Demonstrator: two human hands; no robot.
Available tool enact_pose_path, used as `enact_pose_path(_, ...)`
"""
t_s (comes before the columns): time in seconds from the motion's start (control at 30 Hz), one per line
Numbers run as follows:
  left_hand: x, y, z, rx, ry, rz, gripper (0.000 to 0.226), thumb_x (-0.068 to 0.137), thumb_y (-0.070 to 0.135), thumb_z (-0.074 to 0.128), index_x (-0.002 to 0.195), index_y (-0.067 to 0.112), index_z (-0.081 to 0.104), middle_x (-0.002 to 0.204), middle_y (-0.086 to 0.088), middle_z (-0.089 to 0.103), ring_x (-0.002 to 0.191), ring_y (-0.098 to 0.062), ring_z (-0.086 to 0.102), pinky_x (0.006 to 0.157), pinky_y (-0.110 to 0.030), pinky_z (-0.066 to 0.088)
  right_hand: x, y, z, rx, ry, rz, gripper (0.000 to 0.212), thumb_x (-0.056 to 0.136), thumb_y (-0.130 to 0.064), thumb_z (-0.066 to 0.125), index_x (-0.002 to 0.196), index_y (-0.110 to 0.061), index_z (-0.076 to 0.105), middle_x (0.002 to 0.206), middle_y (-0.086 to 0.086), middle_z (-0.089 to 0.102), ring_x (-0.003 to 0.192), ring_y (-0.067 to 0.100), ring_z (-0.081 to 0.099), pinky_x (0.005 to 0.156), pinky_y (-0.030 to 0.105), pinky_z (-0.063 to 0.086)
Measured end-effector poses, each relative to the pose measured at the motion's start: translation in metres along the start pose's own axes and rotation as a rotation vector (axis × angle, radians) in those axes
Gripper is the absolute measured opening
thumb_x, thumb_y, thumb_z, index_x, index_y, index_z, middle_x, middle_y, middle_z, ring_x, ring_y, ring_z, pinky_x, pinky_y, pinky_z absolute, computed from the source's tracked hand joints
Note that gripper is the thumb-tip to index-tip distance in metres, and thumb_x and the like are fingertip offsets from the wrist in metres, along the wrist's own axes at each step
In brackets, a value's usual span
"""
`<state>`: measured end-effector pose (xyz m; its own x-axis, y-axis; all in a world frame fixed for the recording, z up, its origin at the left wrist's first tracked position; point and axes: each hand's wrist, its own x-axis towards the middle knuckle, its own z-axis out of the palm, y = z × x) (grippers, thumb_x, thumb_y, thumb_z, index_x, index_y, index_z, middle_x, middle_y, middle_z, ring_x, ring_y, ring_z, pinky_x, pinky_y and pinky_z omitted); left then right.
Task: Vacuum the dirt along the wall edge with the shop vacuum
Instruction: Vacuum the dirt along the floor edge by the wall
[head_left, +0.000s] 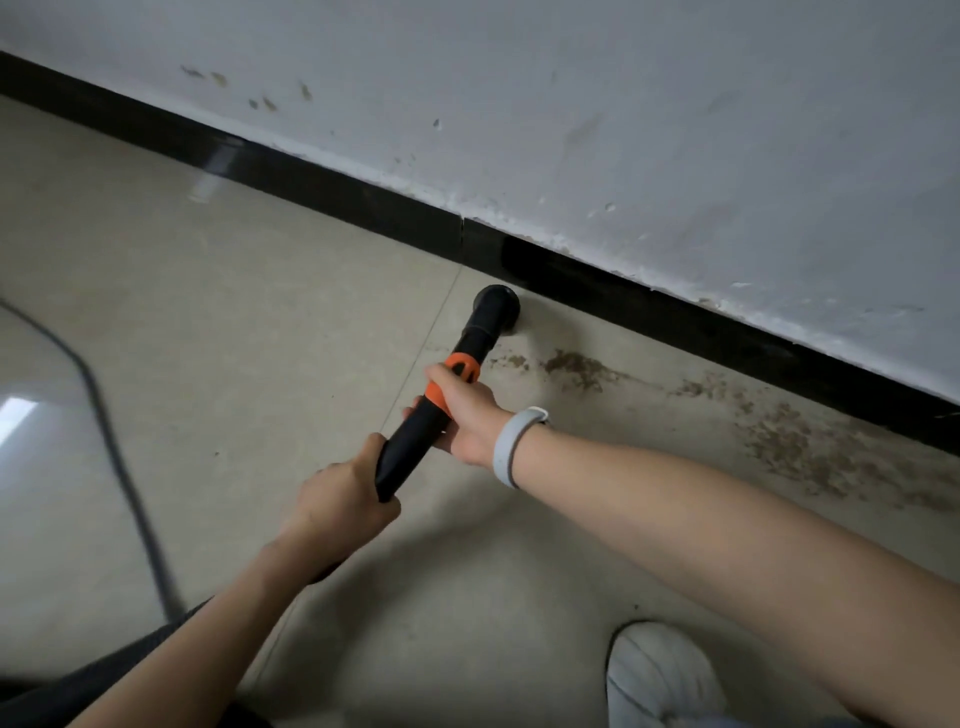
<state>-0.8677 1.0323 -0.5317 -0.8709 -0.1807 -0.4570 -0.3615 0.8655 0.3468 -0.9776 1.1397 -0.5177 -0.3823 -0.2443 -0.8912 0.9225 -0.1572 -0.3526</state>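
Note:
A black vacuum wand (410, 441) with an orange collar (451, 379) slants from lower left to upper right. Its round black nozzle (496, 307) sits on the beige tile floor, right against the black baseboard (332, 182). My right hand (467, 415), a grey band on its wrist, grips the wand at the orange collar. My left hand (340, 501) grips the wand's lower end. Brown dirt (576, 369) lies on the floor just right of the nozzle, and more dirt (795, 441) spreads along the baseboard toward the right.
A white scuffed wall (623, 130) rises above the baseboard. A dark cord (111, 441) curves across the floor at left. The black hose (104, 670) runs under my left arm at bottom left. A white shoe (660, 675) stands at bottom right.

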Motion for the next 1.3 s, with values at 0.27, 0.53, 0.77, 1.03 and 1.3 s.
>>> enact_pose_path(0.27, -0.015, 0.004, -0.003, -0.002, -0.187, 0.12, 0.03, 0.079, 0.019, 0.059, 0.086, 0.032, 0.033, 0.065, 0.008, 0.05, 0.058, -0.01, 0.049, 0.048, -0.017, 0.032, -0.02, 0.028, -0.025, 0.049, 0.121, -0.025, 0.017, 0.091, -0.02, 0.057, 0.101, -0.01, 0.047, 0.089, 0.008, 0.058, 0.065, 0.016, 0.063, 0.079, 0.033, 0.057)
enact_pose_path(0.53, -0.013, 0.032, 0.007, -0.009, -0.278, 0.173, 0.029, 0.079, 0.02, 0.059, 0.093, 0.032, 0.036, 0.07, 0.006, 0.055, 0.064, -0.014, 0.055, 0.056, -0.023, 0.04, -0.027, 0.022, -0.054, 0.049, 0.242, -0.042, 0.019, 0.091, -0.023, 0.057, 0.102, -0.011, 0.047, 0.083, 0.006, 0.061, 0.069, 0.019, 0.066, 0.084, 0.037, 0.057)
enact_pose_path(0.77, 0.0, 0.075, 0.016, 0.017, -0.323, 0.269, 0.03, 0.08, 0.021, 0.06, 0.096, 0.03, 0.035, 0.07, 0.008, 0.05, 0.066, -0.014, 0.053, 0.052, -0.018, 0.036, -0.036, 0.002, -0.094, 0.131, 0.297, -0.067, 0.021, 0.09, -0.022, 0.059, 0.102, -0.01, 0.048, 0.088, 0.01, 0.06, 0.07, 0.021, 0.065, 0.08, 0.037, 0.057)
enact_pose_path(1.03, 0.009, 0.13, 0.04, 0.058, -0.399, 0.419, 0.032, 0.082, 0.023, 0.059, 0.098, 0.03, 0.032, 0.068, 0.01, 0.046, 0.06, -0.009, 0.048, 0.048, -0.015, 0.032, -0.054, -0.009, -0.155, 0.249, 0.406, -0.115, 0.033, 0.091, -0.022, 0.06, 0.117, -0.009, 0.045, 0.089, 0.011, 0.058, 0.068, 0.021, 0.064, 0.071, 0.034, 0.056)
enact_pose_path(1.3, 0.022, 0.157, 0.047, 0.148, -0.35, 0.464, 0.03, 0.083, 0.022, 0.055, 0.108, 0.019, 0.039, 0.072, 0.005, 0.046, 0.066, -0.02, 0.049, 0.052, -0.026, 0.034, -0.052, -0.025, -0.177, 0.364, 0.412, -0.176, 0.023, 0.088, -0.017, 0.062, 0.103, -0.006, 0.048, 0.084, 0.013, 0.053, 0.07, 0.023, 0.059, 0.065, 0.036, 0.056)
